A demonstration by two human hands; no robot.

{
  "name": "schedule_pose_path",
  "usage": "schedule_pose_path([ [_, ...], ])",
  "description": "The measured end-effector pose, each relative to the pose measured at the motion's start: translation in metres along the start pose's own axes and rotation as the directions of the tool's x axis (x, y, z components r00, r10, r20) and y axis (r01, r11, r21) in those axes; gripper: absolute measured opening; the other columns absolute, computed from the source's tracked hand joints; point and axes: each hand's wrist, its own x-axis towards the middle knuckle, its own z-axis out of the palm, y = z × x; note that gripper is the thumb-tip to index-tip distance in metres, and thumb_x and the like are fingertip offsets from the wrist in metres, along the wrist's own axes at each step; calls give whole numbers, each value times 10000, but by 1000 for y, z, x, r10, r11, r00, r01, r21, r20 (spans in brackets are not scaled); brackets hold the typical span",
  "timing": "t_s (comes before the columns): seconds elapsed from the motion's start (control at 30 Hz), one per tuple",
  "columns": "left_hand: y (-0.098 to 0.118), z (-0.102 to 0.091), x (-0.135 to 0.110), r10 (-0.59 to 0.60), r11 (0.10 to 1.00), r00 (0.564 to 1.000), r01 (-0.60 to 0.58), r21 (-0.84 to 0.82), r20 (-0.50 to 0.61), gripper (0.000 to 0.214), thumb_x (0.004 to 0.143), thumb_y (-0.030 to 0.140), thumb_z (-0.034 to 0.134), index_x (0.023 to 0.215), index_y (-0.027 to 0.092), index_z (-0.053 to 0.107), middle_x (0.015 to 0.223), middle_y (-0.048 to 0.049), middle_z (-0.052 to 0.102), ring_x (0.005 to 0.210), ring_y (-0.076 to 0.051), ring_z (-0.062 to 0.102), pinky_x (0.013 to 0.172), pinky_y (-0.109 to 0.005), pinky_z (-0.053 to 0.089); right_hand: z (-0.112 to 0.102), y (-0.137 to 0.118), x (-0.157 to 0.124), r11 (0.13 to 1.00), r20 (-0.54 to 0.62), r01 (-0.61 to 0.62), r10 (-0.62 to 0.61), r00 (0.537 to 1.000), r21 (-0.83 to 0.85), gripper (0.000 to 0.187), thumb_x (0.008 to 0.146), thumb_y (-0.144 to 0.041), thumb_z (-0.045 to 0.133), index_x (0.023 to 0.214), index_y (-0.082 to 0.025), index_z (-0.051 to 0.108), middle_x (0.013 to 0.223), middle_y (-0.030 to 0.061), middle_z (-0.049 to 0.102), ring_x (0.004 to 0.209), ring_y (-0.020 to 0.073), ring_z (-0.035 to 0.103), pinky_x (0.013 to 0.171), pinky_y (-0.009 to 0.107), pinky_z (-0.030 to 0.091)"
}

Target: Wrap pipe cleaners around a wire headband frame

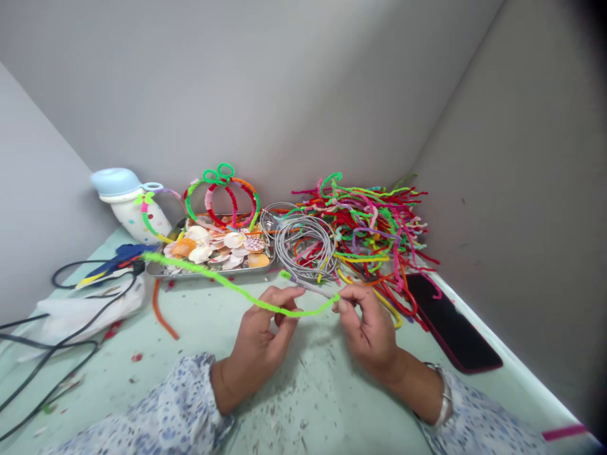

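Observation:
A long bright green pipe cleaner point(227, 285) runs from the left, above the table, and bends across to my right hand point(372, 335). My right hand pinches its end against a short grey wire point(313, 289). Purple and green fuzz covers the wire's left end. My left hand point(260, 344) is closed, its thumb and forefinger against the green pipe cleaner near its middle. Whether its fingertips also press on the wire, I cannot tell. Just behind my hands lies a coil of grey wire point(284, 256).
A metal tray point(213, 273) of seashells point(232, 241) stands at the back, with pipe-cleaner hoops point(208, 202) on it. At right are a heap of coloured pipe cleaners point(374, 221) and a phone point(453, 325). A bottle point(137, 212), black cables point(61, 341) and a plastic bag point(85, 319) lie left.

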Motion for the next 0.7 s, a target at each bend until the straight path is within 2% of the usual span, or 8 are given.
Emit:
schedule_pose_path([
  [0.07, 0, -1, 2, 94, 989, 993, -85, 123, -68, 289, 875, 83, 554, 1094, 264, 606, 920, -18, 552, 830, -158, 559, 745, -294, 476, 0, -1, 1, 999, 33, 31, -32, 999, 13, 156, 899, -125, 465, 1020, -211, 510, 828, 31, 607, 734, 171, 607, 691, 301, 505],
  [0.17, -2, -2, 5, 166, 944, 975, -113, 309, -150, 300, 841, 84, 618, 1065, 283, 612, 1023, -33, 500, 941, -188, 540, 837, -351, 473, -1, -3, 2, 994, 103, 93, -99, 990, 55, 162, 892, -112, 468, 1018, -207, 505, 821, 24, 593, 715, 158, 591, 666, 283, 492],
  [0.3, -5, -4, 7, 248, 871, 966, -189, 453, -75, 293, 822, 128, 669, 1062, 289, 621, 1074, -47, 538, 1016, -227, 533, 898, -418, 435, -1, -7, 3, 986, 197, 137, -153, 968, 92, 143, 883, -106, 473, 987, -197, 509, 774, 16, 574, 678, 153, 568, 622, 272, 463],
  [0.43, -6, -4, 10, 343, 825, 939, -316, 468, 29, 131, 830, 196, 695, 932, 271, 666, 891, -17, 640, 886, -200, 571, 850, -392, 404, -1, -8, 2, 983, 215, 151, -171, 962, 106, 137, 880, -104, 470, 978, -191, 509, 760, 19, 575, 670, 156, 561, 615, 273, 453],
  [0.53, -6, -3, 11, 363, 832, 931, -339, 439, 30, 72, 842, 199, 684, 892, 250, 678, 813, -10, 655, 824, -186, 575, 818, -373, 402, 0, -8, 2, 979, 227, 167, -191, 955, 121, 143, 878, -104, 468, 987, -189, 507, 766, 25, 583, 683, 162, 568, 624, 276, 458],
  [0.7, -7, -3, 10, 388, 838, 920, -374, 397, 47, 93, 838, 177, 686, 906, 240, 673, 801, -5, 661, 809, -180, 569, 813, -368, 396, 0, -7, 2, 973, 238, 194, -220, 946, 129, 149, 874, -102, 471, 988, -194, 497, 787, 33, 605, 689, 165, 571, 631, 277, 459],
])
